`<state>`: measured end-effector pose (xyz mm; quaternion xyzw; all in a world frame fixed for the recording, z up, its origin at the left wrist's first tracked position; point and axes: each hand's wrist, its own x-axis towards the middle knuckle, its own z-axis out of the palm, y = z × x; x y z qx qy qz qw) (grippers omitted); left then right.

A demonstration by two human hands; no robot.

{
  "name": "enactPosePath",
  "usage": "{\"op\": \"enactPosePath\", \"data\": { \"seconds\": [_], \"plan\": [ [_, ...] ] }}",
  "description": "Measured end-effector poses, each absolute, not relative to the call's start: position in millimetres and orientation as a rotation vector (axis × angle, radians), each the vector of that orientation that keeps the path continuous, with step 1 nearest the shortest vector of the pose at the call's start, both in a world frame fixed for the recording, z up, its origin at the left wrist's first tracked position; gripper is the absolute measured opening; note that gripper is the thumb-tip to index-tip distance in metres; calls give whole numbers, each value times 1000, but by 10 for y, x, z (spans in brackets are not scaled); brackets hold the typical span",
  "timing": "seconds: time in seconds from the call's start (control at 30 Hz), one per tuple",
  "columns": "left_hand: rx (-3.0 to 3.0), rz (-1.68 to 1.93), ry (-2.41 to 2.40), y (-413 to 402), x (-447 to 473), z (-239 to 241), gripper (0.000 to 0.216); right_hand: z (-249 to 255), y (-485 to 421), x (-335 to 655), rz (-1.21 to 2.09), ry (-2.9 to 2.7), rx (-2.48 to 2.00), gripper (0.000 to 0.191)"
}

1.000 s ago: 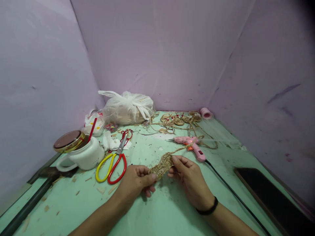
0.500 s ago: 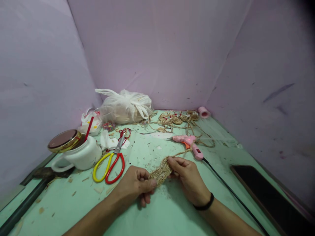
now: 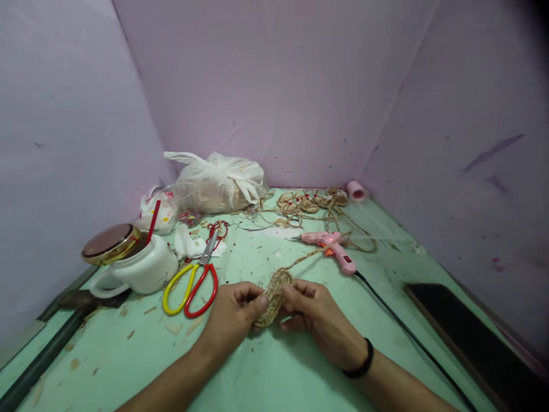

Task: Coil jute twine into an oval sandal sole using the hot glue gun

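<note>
Between my two hands is a flat oval coil of jute rope (image 3: 277,294), tilted up over the green table (image 3: 240,366). My left hand (image 3: 240,309) pinches its lower left edge with thumb and fingers. On the upper right edge, my right hand (image 3: 311,309) grips with thumb and forefinger; a black band circles that wrist. From the top of the coil a loose strand of jute (image 3: 304,258) runs to the pink glue gun (image 3: 330,243), which lies on the table with its nozzle facing left.
Scissors (image 3: 199,280) with yellow and red handles lie left of my hands. A white mug (image 3: 148,269) stands by a hammer (image 3: 51,349). A phone (image 3: 467,343) lies at right, near the black cord (image 3: 398,326). Behind are a plastic bag (image 3: 218,183) and coiled jute pieces (image 3: 309,203).
The jute coil has been turned to a steeper slant, showing its rounded top end. Both hands have shifted a little, and the loose strand now stretches clear above my right hand.
</note>
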<state>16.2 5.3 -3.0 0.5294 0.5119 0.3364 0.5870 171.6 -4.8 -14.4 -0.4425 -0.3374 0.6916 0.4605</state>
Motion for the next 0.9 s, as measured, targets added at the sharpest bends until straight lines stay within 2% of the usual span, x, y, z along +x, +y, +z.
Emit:
{"op": "enactPosePath", "data": {
  "seconds": [0.1, 0.23, 0.37, 0.6, 0.73, 0.8, 0.9],
  "plan": [
    [1417, 943, 1252, 35, 143, -83, 31, -188, -45, 1699, 1680, -806, -1144, 44],
    [2119, 1322, 1147, -9, 112, -140, 18, -227, -38, 1692, 1664, -788, -1178, 47],
    [2476, 1324, 970, -11, 128, -162, 17, -228, -52, 1679, 1679, -788, -1178, 51],
    [2627, 1121, 1046, 7, 167, -124, 18, -247, -67, 1659, 1675, -842, -1196, 50],
    [2325, 1008, 1259, 13, 137, -63, 20, -253, -72, 1653, 1664, -844, -1202, 50],
    [2147, 1014, 1347, 27, 110, -50, 21, -248, -75, 1649, 1663, -843, -1203, 49],
    [2303, 1123, 1219, 49, 82, -64, 16, -238, -78, 1644, 1659, -846, -1203, 47]
  ]
}}
